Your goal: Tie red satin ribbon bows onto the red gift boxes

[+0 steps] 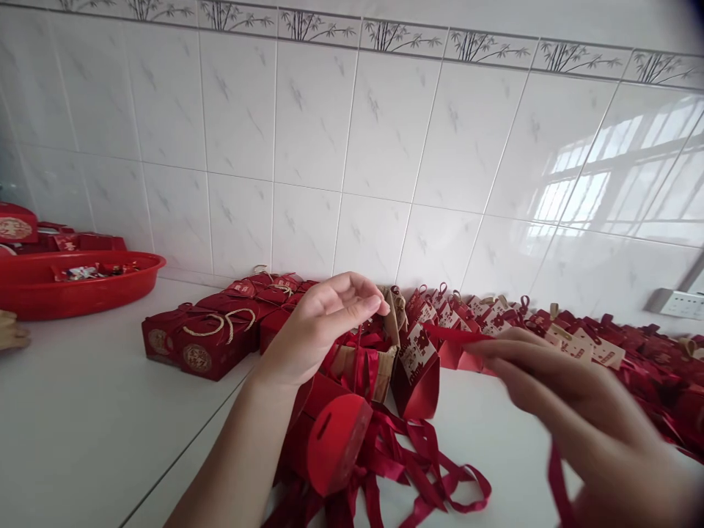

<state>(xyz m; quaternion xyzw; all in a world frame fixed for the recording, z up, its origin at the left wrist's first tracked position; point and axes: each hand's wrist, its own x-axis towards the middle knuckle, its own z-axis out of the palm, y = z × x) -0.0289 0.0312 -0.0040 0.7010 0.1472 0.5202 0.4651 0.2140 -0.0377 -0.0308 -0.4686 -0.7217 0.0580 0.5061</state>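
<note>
My left hand (330, 315) is raised at the centre, thumb and fingertips close together; anything between them is too small to make out. At the right, my right hand (572, 411) has its fingers closed on a red ribbon (459, 334), which points left from the fingertips; a darker length hangs below the palm. Under my left hand is a red box with a rounded, slotted flap (338, 444). Loose dark red ribbons (429, 469) lie beside it. Behind stands a carton (385, 370) holding more ribbons, with a patterned red box (418, 374) at its right.
Square red boxes with cord handles (203, 341) stand left of centre. Many small red boxes (550, 334) line the tiled wall at right. A red basin (82, 282) with wrapped sweets is at left, near another person's hand (12, 331).
</note>
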